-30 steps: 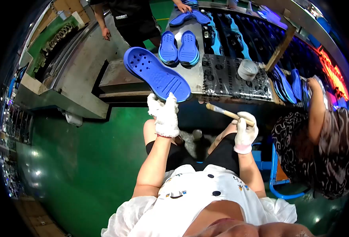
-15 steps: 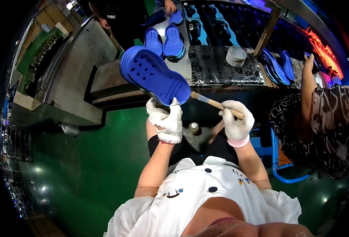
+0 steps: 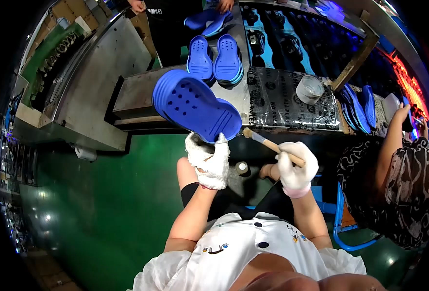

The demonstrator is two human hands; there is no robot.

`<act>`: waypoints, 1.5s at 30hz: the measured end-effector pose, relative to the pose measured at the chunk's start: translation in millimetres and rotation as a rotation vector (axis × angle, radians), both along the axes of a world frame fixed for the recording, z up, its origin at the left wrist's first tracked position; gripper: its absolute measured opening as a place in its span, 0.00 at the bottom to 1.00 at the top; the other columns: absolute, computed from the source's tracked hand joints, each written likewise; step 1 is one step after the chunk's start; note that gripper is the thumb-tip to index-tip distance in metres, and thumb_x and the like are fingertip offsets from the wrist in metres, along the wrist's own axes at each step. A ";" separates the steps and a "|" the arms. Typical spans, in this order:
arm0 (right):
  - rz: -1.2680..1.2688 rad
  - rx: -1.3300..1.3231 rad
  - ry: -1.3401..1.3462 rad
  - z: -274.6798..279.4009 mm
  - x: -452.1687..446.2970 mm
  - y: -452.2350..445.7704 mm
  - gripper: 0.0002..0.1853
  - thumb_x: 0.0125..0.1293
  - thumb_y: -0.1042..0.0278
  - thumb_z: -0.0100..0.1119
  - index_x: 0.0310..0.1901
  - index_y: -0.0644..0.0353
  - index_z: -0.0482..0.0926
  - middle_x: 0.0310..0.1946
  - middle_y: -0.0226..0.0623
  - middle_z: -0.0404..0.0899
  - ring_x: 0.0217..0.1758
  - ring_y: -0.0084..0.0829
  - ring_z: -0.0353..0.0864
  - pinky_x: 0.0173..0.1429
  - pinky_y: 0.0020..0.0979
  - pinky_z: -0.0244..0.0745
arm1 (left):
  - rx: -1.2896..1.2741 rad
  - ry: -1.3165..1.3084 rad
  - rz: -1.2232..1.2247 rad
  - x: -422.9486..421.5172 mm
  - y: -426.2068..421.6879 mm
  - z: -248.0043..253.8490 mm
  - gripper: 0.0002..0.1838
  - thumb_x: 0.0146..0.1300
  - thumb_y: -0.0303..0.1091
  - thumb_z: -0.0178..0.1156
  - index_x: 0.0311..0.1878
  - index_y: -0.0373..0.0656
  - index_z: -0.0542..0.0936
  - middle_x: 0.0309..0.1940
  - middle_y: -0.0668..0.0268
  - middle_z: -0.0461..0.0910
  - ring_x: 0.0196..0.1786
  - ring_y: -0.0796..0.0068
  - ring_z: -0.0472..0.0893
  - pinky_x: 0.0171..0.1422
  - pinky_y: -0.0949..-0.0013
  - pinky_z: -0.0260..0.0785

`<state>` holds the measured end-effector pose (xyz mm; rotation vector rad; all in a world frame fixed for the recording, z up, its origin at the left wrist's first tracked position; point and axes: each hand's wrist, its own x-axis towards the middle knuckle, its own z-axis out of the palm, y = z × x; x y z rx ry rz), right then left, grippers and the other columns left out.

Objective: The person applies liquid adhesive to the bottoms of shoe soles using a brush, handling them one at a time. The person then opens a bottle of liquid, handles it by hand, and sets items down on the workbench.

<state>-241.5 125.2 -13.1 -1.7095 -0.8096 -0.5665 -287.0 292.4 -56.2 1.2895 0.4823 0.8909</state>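
Note:
My left hand, in a white knitted glove, grips the heel end of a blue shoe sole with raised sides and round holes at its wide end. The thumb lies over the heel rim; the other fingers are partly hidden underneath. A wooden-handled brush is held in my right hand, which wears a white glove with a pink cuff. Its bristles point left, right beside the heel edge, seemingly with a slight gap.
Two blue soles stand on the metal bench ahead. A tub of whitish stuff sits on black printed film. Beyond, a conveyor carries shoe parts. A co-worker sits at right; another person's hand touches blue pieces.
The view has shifted, so bench things appear lower and further right. My hands keep their holds, and the brush stays close to the heel edge. The far person's blue pieces have moved.

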 end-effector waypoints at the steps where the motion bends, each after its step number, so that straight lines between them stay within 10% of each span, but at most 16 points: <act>1: 0.016 0.038 0.030 -2.0 0.3 -0.7 0.11 0.47 0.85 0.61 0.35 0.64 0.78 0.23 0.40 0.78 0.19 0.34 0.73 0.24 0.29 0.68 | -0.064 0.004 -0.038 0.3 0.3 3.0 0.24 0.57 0.22 0.64 0.51 0.37 0.63 0.36 0.60 0.75 0.27 0.79 0.75 0.33 0.75 0.71; 29: 0.043 -0.083 -0.066 0.8 -3.6 -7.2 0.12 0.47 0.87 0.60 0.36 0.66 0.78 0.23 0.40 0.79 0.18 0.30 0.73 0.24 0.26 0.68 | -0.123 -0.015 -0.045 -9.2 -6.1 -4.0 0.21 0.57 0.20 0.63 0.49 0.39 0.63 0.34 0.61 0.75 0.26 0.79 0.75 0.30 0.75 0.70; 36: 0.108 0.162 0.498 -14.1 1.9 8.6 0.09 0.66 0.78 0.54 0.47 0.66 0.76 0.35 0.38 0.83 0.39 0.23 0.83 0.45 0.22 0.77 | -0.167 -0.076 -0.116 -16.9 -14.1 8.0 0.20 0.57 0.17 0.62 0.48 0.39 0.64 0.38 0.61 0.74 0.32 0.79 0.75 0.34 0.75 0.72; 45: 0.239 0.171 0.790 -24.4 8.8 12.1 0.17 0.59 0.77 0.60 0.51 0.63 0.71 0.33 0.29 0.76 0.31 0.13 0.72 0.35 0.18 0.70 | 0.054 -0.053 -0.128 -19.3 -21.1 -2.2 0.24 0.55 0.15 0.62 0.53 0.40 0.66 0.40 0.61 0.76 0.35 0.77 0.76 0.38 0.74 0.72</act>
